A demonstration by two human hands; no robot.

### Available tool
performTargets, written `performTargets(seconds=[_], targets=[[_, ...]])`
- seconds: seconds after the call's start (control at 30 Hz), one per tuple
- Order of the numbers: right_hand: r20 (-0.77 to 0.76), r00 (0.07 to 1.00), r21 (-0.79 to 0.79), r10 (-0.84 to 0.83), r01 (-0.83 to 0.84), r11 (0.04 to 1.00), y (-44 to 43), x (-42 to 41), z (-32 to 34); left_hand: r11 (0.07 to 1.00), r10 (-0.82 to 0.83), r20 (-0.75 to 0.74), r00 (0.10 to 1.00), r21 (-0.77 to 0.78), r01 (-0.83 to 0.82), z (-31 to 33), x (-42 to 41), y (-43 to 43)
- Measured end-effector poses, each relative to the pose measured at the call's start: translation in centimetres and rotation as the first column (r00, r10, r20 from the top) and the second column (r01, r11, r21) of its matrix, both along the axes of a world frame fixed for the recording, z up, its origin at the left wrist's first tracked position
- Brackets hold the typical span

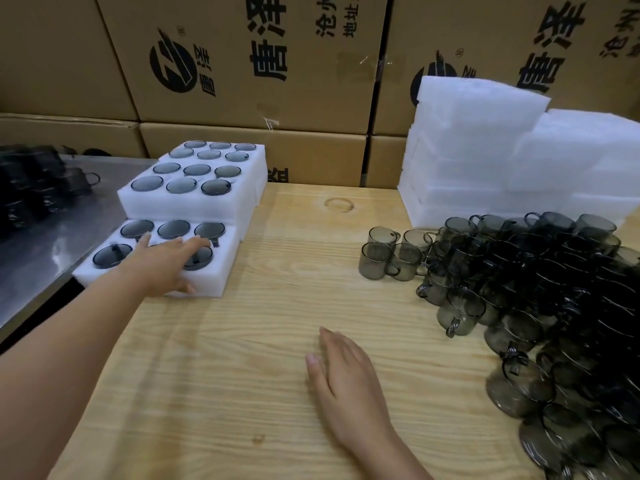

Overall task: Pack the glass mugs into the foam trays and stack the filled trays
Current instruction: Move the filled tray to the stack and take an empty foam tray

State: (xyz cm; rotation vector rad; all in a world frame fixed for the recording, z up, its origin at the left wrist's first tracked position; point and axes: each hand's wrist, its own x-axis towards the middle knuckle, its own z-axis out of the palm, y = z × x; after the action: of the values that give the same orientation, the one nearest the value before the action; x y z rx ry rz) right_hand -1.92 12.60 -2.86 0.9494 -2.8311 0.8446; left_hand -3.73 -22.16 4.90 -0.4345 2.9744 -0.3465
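Touching the foam tray (223, 271), left grip (162, 263) lies spread; right grip (346, 382) spread; cartons (242, 81) read 唐泽.

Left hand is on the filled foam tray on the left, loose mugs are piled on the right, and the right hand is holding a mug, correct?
Not quite. The right hand holds no mug: in the head view it is open and empty over the wooden table. The left hand is on the filled foam tray at left, and loose mugs are piled at right.

We get one wide head view, facing forward-down, close over the table (277, 271), cartons (242, 81) across the frame top.
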Motion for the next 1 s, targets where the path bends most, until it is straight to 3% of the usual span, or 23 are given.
performTargets(seconds=[0.07,0.1,0.13,0.2,0.27,0.4,0.5,0.7,0.87,1.0], targets=[[-0.008,1.000,0.007,-0.006,0.006,1.000,0.0,0.1,0.1,0.983,0.004,0.022,1.000,-0.185,0.000,0.1,0.3,2.6],[-0.013,1.000,0.013,-0.008,0.008,1.000,-0.1,0.2,0.2,0.992,-0.046,-0.045,0.998,-0.123,0.040,-0.2,0.6,4.6],[-0.018,1.000,0.016,-0.007,0.008,1.000,-0.1,0.2,0.1,0.991,-0.113,-0.170,0.979,0.056,0.124,-0.7,0.9,7.1],[-0.019,1.000,0.005,-0.003,0.003,1.000,-0.2,0.2,0.1,0.819,-0.131,-0.425,0.896,0.463,0.339,-2.3,1.6,13.0],[-0.011,1.000,-0.031,-0.008,0.007,0.999,-0.1,0.0,0.2,0.709,-0.046,-0.486,0.873,0.600,0.371,-4.7,1.8,18.1],[0.010,1.000,-0.019,0.012,-0.012,1.000,0.0,-0.8,1.5,0.815,0.134,-0.470,0.872,0.553,0.173,-7.8,1.6,21.1],[0.070,0.997,0.049,-0.026,0.023,0.999,-0.2,-4.0,5.2,0.810,0.122,-0.516,0.848,0.546,0.216,-8.2,1.6,20.3],[-0.186,0.917,-0.272,-0.354,0.297,0.915,-0.3,-18.6,17.4,0.839,0.075,-0.567,0.820,0.480,0.255,-8.5,1.5,20.3],[-0.403,0.770,-0.076,-0.494,0.510,0.857,3.3,-29.4,24.2,0.845,0.076,-0.671,0.738,0.436,0.309,-8.4,0.9,20.2],[-0.337,0.802,0.090,-0.494,0.549,0.831,5.9,-34.5,26.6,0.863,0.053,-0.710,0.702,0.386,0.326,-8.5,0.5,20.2]])
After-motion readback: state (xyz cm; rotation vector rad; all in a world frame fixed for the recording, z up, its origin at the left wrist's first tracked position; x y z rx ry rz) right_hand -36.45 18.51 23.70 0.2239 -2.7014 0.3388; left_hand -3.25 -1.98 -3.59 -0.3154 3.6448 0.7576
